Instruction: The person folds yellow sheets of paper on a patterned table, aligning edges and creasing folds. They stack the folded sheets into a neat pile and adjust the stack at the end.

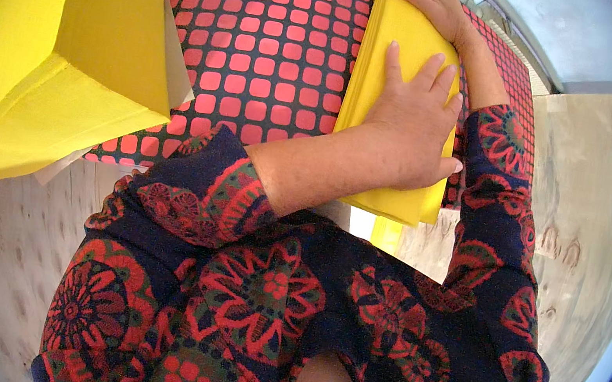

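Note:
A stack of folded yellow fabric-like sheets lies on a table covered with a red-and-black checked cloth. My left hand rests palm down on the stack, fingers spread, its thumb reaching over the right edge. At the far end, my right hand lies on the same stack with two fingers extended and apart; the top picture edge cuts off part of it. To the left stands a large yellow piece of similar material, bent into panels with a seam or fold, apart from both hands.
Beige sheet-like material shows beside and beneath the large yellow piece. Pale wooden boards are at the right, and more wood surface is at the lower left. A narrow yellow strip shows below the table's near edge.

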`<action>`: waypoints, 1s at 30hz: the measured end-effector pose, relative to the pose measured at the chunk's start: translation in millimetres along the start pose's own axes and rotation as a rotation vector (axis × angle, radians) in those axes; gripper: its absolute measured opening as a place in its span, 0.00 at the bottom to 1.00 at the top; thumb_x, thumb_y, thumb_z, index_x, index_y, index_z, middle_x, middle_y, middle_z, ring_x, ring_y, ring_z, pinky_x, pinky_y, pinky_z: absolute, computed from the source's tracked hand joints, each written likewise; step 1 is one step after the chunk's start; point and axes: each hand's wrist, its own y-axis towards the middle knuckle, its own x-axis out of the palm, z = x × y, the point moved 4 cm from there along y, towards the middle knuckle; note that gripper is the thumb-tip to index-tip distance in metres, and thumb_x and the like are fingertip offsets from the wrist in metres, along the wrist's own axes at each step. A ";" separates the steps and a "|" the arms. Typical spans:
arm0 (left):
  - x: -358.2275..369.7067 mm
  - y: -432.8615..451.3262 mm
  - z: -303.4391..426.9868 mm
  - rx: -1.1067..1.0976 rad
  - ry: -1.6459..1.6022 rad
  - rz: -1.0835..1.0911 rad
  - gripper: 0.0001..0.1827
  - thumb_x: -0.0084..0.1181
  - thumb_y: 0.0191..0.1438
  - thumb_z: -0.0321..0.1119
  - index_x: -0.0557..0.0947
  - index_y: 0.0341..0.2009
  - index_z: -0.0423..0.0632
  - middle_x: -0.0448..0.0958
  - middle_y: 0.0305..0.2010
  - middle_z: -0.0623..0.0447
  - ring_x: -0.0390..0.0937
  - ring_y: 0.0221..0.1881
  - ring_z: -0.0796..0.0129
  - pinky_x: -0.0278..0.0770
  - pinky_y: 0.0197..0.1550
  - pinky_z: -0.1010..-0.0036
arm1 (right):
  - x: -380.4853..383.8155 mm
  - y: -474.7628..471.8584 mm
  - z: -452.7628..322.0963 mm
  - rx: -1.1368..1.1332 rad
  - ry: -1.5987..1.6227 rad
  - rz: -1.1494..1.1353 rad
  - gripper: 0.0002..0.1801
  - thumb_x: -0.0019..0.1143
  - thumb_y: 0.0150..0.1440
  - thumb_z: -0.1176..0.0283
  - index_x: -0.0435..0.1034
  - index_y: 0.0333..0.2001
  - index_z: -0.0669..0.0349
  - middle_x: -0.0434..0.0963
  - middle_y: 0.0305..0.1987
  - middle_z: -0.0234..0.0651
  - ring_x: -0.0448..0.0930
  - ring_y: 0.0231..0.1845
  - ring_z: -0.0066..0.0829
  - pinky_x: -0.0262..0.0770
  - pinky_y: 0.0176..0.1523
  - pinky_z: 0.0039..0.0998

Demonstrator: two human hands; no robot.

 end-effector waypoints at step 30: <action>-13.4 -1.0 -3.8 -0.002 -0.115 0.127 0.40 0.51 0.54 0.64 0.74 0.59 0.42 0.63 0.66 0.36 0.57 0.71 0.47 0.48 0.67 0.33 | -6.0 -20.2 -38.5 0.048 -0.084 -0.113 0.41 0.54 0.62 0.48 0.54 0.72 0.56 0.48 0.77 0.51 0.46 0.79 0.47 0.39 0.77 0.43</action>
